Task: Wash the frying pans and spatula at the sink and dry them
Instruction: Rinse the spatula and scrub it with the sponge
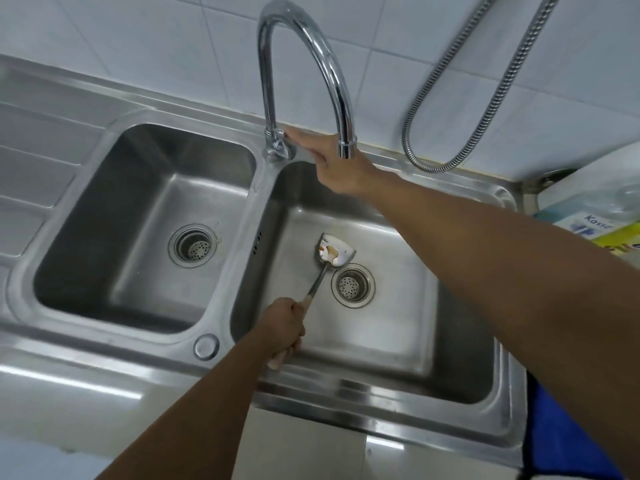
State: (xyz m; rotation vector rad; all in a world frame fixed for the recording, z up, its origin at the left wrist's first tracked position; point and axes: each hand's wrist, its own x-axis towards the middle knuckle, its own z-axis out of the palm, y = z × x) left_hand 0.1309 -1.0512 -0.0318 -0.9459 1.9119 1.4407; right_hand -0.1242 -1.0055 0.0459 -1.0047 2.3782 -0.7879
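Spatula (pixel 334 254) is the only task item in view, lying low in the right bowl (pixel 460 341) at frame centre, with its blade just beside the drain (pixel 353 287). The blade carries brown and white residue, so it looks unwashed. No frying pans show anywhere in the frame, so I cannot tell whether they are done or waiting. No water comes from the faucet (pixel 332 71), and both bowls look free of suds, sponge or soap. My reading is that washing is only about to begin, with rinsing, scrubbing and all the drying left.

The right hand (pixel 341 174) reaches from the right edge to upper centre. Its fingers are stretched out and touch the lever (pixel 277 140) at the faucet's base, with no curl round it that I can make out; turning the water on seems the step in hand. The left hand (pixel 282 327), lower centre, is wrapped firmly round the spatula's pale handle and holds the blade under the spout.

The sink (pixel 258 188) is a steel double unit filling most of the frame. The left bowl (pixel 114 202) sits at centre left, and a ribbed drainboard (pixel 34 161) runs along the left edge. White wall (pixel 138 39) tiles fill the top. A blue cloth (pixel 561 438) sits at lower right, possibly for drying. A metal hose (pixel 485 109) loops down at upper right. A bottle (pixel 595 209) with a blue and yellow label stands at the right edge, its contents unclear.
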